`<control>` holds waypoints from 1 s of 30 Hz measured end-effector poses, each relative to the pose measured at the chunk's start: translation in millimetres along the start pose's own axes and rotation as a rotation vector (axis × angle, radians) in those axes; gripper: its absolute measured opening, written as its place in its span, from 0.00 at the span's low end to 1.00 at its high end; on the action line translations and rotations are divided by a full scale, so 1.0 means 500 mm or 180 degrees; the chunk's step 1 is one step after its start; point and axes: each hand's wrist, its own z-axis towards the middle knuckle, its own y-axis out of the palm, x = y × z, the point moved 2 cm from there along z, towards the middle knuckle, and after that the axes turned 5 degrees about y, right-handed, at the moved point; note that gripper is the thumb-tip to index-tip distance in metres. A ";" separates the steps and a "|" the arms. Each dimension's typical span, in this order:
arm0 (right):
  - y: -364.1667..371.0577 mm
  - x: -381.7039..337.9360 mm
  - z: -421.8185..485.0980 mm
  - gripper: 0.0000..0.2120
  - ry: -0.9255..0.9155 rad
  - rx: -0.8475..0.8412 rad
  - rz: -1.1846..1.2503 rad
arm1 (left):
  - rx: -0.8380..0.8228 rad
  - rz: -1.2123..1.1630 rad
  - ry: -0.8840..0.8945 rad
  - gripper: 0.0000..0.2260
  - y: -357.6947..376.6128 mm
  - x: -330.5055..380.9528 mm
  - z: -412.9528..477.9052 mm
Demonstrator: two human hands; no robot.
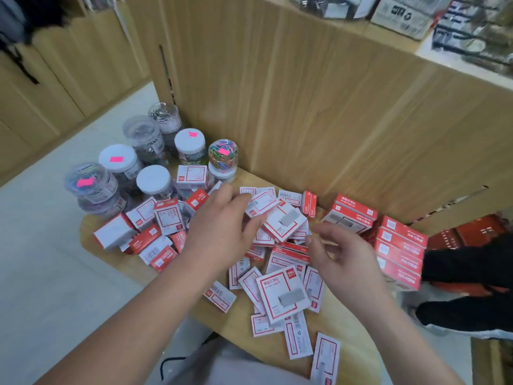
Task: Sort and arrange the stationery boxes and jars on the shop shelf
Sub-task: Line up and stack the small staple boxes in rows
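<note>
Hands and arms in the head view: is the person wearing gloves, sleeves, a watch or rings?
No. The left hand and right hand are bare, with no gloves, rings or watch to be seen. Both forearms are uncovered down to the picture's lower edge, so no sleeve shows.

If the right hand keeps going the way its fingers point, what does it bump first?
Most likely the tilted white staple box, which is just ahead of the right hand. Depth is hard to judge, though.
</note>
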 end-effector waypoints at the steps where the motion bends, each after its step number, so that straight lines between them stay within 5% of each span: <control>1: 0.010 0.003 0.009 0.07 0.0075 -0.0010 -0.0056 | -0.0066 0.0030 0.0005 0.21 0.004 -0.001 0.010; 9: 0.021 0.022 0.000 0.10 0.0132 -0.0008 -0.0140 | 0.0055 -0.0384 0.0220 0.12 -0.020 -0.032 -0.063; 13: 0.000 0.019 -0.046 0.04 0.0180 -0.0060 -0.0184 | -0.0251 -0.0797 0.0221 0.11 -0.017 -0.018 -0.131; 19: -0.037 0.033 -0.126 0.07 0.0769 -0.0537 -0.0680 | -0.1062 -0.0427 0.0515 0.30 0.045 0.058 -0.155; 25: -0.039 0.078 -0.195 0.19 0.1632 -0.1168 -0.1218 | -0.1228 -0.0418 0.0610 0.34 0.072 0.070 -0.137; 30: -0.011 0.088 -0.221 0.16 0.1631 -0.0797 -0.1000 | -0.1256 -0.0757 0.0559 0.33 0.075 0.065 -0.131</control>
